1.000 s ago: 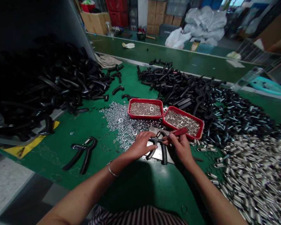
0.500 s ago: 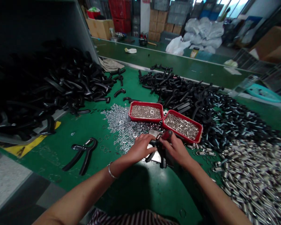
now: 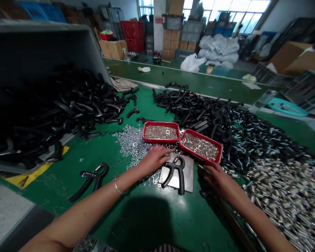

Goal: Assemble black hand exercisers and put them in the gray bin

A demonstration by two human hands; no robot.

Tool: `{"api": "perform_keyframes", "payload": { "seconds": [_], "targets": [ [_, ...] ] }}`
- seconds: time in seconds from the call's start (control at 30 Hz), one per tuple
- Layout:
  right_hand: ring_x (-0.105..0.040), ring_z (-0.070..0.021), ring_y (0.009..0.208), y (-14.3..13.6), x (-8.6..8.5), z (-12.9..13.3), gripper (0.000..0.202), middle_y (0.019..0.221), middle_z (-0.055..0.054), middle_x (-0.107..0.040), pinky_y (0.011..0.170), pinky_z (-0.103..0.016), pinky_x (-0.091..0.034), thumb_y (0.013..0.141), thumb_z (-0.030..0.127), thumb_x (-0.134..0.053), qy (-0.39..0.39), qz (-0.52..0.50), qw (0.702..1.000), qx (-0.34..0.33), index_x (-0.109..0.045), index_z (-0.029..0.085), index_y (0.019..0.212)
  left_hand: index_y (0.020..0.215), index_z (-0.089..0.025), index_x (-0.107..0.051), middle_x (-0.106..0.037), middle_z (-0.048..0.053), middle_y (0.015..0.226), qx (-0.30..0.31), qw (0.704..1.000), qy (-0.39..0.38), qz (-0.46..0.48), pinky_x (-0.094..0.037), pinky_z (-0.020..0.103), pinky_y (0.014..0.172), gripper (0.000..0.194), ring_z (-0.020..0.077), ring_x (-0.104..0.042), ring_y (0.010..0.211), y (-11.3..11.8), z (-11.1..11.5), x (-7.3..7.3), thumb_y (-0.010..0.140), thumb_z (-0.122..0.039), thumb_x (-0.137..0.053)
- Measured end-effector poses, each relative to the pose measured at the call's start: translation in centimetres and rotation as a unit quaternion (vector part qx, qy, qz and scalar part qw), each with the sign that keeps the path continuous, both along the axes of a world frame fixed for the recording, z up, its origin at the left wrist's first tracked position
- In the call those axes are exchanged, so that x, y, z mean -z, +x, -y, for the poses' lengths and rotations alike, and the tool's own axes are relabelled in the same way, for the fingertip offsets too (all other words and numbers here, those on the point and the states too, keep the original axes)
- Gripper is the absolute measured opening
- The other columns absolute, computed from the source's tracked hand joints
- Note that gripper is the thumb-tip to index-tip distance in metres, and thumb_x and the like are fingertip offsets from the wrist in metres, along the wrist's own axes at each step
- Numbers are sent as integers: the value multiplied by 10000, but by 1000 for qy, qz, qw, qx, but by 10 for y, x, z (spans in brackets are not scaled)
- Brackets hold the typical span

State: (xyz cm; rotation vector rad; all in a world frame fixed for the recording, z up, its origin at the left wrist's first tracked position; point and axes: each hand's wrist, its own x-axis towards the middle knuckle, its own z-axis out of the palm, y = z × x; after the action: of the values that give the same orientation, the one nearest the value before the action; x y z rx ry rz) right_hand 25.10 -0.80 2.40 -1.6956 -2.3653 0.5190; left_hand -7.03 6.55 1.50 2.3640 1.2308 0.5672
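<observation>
The left hand point(image 3: 156, 157) reaches in from the left, palm down, fingers stretched out rather than clenched; their tips come to the upper left of a black hand grip point(image 3: 181, 178), near its spring end. Whether they press on it or rest just above, I cannot tell. The right hand point(image 3: 220, 176) is apart from the grip, to its right and past the edge of the plate, fingers bent. A small shiny piece point(image 3: 201, 167) shows at its fingertips, and a dark shape lies below — too shadowed to say whether either is grasped.

So the left hand is clearly the nearer one. The grip lies between the two hands, flat on a metal plate point(image 3: 188, 175), its long axis running away from the person: coiled spring point(image 3: 175, 160) and curved end at the far side, both legs spread toward the body.

Just beyond, two red trays of small metal pieces stand end to end, the left tray point(image 3: 160, 141) beyond the left hand and the right tray point(image 3: 196, 156) nearer the right. Loose rings point(image 3: 132, 148) spread over the green bench point(image 3: 194, 224) by the left wrist. Farther left lies a second grip point(image 3: 100, 176), partly behind the forearm; metal cylinders point(image 3: 280, 196) are heaped at far right.
</observation>
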Motion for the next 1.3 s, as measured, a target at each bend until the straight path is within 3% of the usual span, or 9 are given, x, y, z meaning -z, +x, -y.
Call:
{"api": "perform_keyframes", "payload": {
  "seconds": [0.13, 0.23, 0.37, 0.47, 0.7, 0.83, 1.0, 1.07, 1.3],
  "targets": [
    [-640, -226, 989, -30, -21, -28, 236, 1106, -96, -628, 869, -347, -515, 995, 310, -470, 70, -43, 996, -36, -637, 213, 1131, 1080, -152, -710, -698, 141, 1115, -138, 971, 81, -177, -432, 408, 956, 245, 277, -611, 1097, -22, -75, -19, 943, -211, -515],
    [-638, -209, 900, -77, -29, -74, 210, 1010, -89, -662, 783, -305, -501, 991, 272, -488, 108, -1, 993, -53, -680, 189, 1009, 890, -99, -738, -710, 199, 984, -168, 952, 84, -242, -451, 409, 882, 175, 314, -654, 1004, -29, -106, -20, 859, -135, -570],
    [-607, -244, 990, -133, -21, -145, 212, 966, -114, -701, 879, -327, -455, 968, 229, -523, 147, 69, 983, -82, -723, 167, 930, 938, -111, -721, -710, 191, 1000, -182, 946, 107, -246, -445, 409, 873, 193, 308, -659, 1001, -29, -106, -6, 889, -158, -539],
    [-601, -251, 1000, -155, -7, -182, 143, 953, -123, -716, 902, -321, -437, 905, 216, -618, 129, 72, 984, -96, -733, 160, 841, 981, -119, -699, -708, 179, 1032, -198, 942, 117, -243, -431, 427, 884, 237, 310, -652, 1013, -28, -99, 3, 938, -179, -474],
    [-601, -245, 999, -161, 17, -204, 101, 1009, -117, -727, 884, -313, -432, 884, 225, -645, 107, 53, 990, -77, -721, 162, 902, 935, -155, -680, -716, 140, 1000, -211, 948, 116, -208, -412, 424, 892, 168, 300, -643, 999, -33, -110, 9, 936, -250, -542],
    [-599, -261, 1006, -163, 23, -201, 118, 1014, -141, -721, 886, -331, -425, 903, 222, -618, 110, 23, 992, -54, -696, 145, 947, 993, -161, -651, -693, 117, 1022, -207, 958, 157, -120, -412, 396, 889, 181, 264, -617, 998, -27, -81, 5, 978, -252, -495],
    [-593, -242, 963, -160, 25, -198, 114, 995, -135, -709, 873, -332, -412, 910, 146, -560, 106, -46, 992, -46, -656, 138, 973, 989, -191, -642, -685, 49, 976, -5, 993, 98, -64, -410, 361, 867, 197, 212, -597, 945, 13, 3, 7, 1003, -303, -481],
    [-586, -221, 948, -159, 22, -198, 95, 975, -117, -703, 888, -325, -403, 892, 122, -561, 103, -81, 990, -49, -643, 138, 935, 975, -188, -650, -681, 51, 981, 22, 994, 76, -76, -405, 369, 872, 199, 218, -592, 963, 29, 24, 11, 998, -311, -494],
    [-595, -158, 847, -134, 1, -161, 86, 926, -40, -657, 780, -273, -463, 916, 212, -491, 98, -236, 966, -21, -560, 171, 949, 941, -150, -648, -654, 91, 936, 34, 972, 164, -163, -399, 419, 824, 239, 254, -571, 920, 42, 31, 21, 1006, -250, -442]
  ]
}}
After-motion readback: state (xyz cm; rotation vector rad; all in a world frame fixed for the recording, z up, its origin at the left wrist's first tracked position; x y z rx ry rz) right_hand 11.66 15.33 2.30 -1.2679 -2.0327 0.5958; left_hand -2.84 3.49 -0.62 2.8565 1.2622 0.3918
